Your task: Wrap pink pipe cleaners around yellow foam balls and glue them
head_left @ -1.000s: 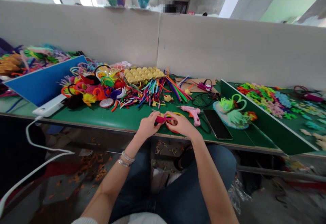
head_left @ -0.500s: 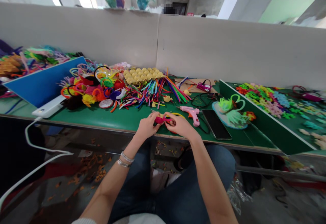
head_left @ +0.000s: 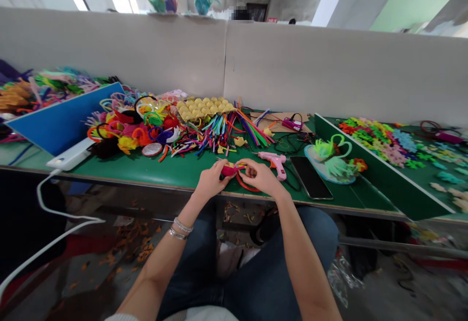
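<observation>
Nearest to me on the feed are two forearms coming up over blue jeans, with silver bracelets (head_left: 180,228) on the left wrist. At the near edge of the green table (head_left: 153,171) the two hands meet. The left hand (head_left: 210,182) is curled shut, thumb and fingers pinched on a magenta fuzzy piece (head_left: 230,170) that sticks out towards the other hand. The right hand (head_left: 261,177) has its fingertips closed on that piece's far end. A red hoop (head_left: 245,186) curves out from under the right hand, just below the pinch; I cannot tell which fingers hold it.

Just beyond the right hand lies a pink glue gun (head_left: 275,159), nearly touching the knuckles. A dark phone (head_left: 310,177) lies flat further out on that side, and past it sits a green fuzzy figure on a pale plate (head_left: 331,162), against a green divider (head_left: 369,175).

Behind the grip, a spread of coloured fuzzy sticks (head_left: 226,131) fans across the table, with a yellow egg tray (head_left: 203,106) beyond them. Out from the left hand sits a heap of bright headbands (head_left: 135,126), then a white power strip (head_left: 71,153) and a blue board (head_left: 62,116). A grey partition (head_left: 292,67) closes the back.
</observation>
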Available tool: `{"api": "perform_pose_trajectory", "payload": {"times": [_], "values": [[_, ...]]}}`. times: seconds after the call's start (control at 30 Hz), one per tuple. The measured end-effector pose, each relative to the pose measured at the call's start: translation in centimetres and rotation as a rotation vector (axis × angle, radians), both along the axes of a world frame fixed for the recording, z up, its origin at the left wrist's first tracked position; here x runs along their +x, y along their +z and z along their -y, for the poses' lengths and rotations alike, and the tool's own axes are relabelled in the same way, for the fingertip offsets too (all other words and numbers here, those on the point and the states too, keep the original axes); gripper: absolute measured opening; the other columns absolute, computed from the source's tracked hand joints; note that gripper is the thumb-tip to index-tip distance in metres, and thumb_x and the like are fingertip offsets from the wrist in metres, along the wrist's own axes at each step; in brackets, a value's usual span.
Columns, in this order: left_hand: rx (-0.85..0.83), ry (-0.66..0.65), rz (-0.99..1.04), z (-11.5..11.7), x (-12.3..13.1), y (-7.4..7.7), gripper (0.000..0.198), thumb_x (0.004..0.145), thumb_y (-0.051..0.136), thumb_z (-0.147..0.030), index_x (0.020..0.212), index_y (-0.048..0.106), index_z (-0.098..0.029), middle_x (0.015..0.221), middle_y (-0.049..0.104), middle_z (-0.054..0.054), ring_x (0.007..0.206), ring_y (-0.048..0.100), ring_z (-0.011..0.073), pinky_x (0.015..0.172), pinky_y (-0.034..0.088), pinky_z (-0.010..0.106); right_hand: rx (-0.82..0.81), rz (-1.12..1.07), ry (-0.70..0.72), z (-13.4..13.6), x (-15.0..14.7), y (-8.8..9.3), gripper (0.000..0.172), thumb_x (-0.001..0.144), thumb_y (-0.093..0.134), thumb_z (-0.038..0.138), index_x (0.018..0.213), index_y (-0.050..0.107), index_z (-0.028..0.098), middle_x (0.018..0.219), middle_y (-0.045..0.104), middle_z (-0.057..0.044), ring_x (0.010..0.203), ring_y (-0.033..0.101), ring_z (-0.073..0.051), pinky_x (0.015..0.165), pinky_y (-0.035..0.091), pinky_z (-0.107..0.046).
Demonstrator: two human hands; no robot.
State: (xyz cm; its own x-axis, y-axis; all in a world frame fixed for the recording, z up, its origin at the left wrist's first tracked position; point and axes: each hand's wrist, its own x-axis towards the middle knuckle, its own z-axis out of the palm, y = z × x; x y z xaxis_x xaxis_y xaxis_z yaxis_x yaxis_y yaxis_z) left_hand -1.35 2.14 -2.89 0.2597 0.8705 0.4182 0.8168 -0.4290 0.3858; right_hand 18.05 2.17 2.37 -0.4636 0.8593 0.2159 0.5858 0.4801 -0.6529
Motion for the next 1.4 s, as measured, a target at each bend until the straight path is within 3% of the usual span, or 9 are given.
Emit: {"api": "perform_pose_trajectory", "payload": {"times": [0.5,0.9,1.23,1.4], "values": [[-0.014,0.009,0.003,-0.1,0.0,-0.2,0.041,0.081,0.054,-0.033,0.118,0.041,-0.021,0.118,0.060,0.007,0.101,0.062,0.0210,0.075,0.048,0.028,0.013,0.066,-0.020,0.2,-0.3,0.0,0.032,0.079,0.051,0.031,0.110,0.058,0.023,0.061,0.052,0.004,0.058,0.047,-0.011,0.055,0.032,-0.022],[-0.034,0.021,0.003,0.1,0.2,0.2,0.041,0.079,0.056,-0.032,0.116,0.043,-0.021,0.115,0.062,0.006,0.096,0.063,0.0217,0.070,0.048,0.028,0.066,0.199,-0.091,1.1,-0.6,1.1,0.035,0.078,0.051,0.029,0.113,0.058,0.025,0.068,0.058,0.002,0.059,0.049,-0.012,0.059,0.033,-0.023],[-0.051,0.000,0.091,0.0,0.2,0.9,0.037,0.078,0.058,-0.037,0.110,0.045,-0.024,0.107,0.065,0.003,0.092,0.064,0.0199,0.066,0.044,0.025,0.002,0.195,-0.047,0.6,-0.4,0.3,0.043,0.079,0.050,0.029,0.122,0.050,0.026,0.063,0.053,0.004,0.056,0.046,-0.011,0.055,0.031,-0.022],[-0.175,-0.019,0.298,-1.1,-0.8,1.3,0.043,0.070,0.066,-0.038,0.106,0.046,-0.026,0.100,0.065,-0.001,0.061,0.060,0.0122,0.055,0.039,0.023,-0.027,0.134,-0.048,-0.1,1.0,0.2,0.042,0.078,0.051,0.029,0.120,0.048,0.026,0.078,0.056,0.002,0.064,0.051,-0.012,0.059,0.037,-0.023]]}}
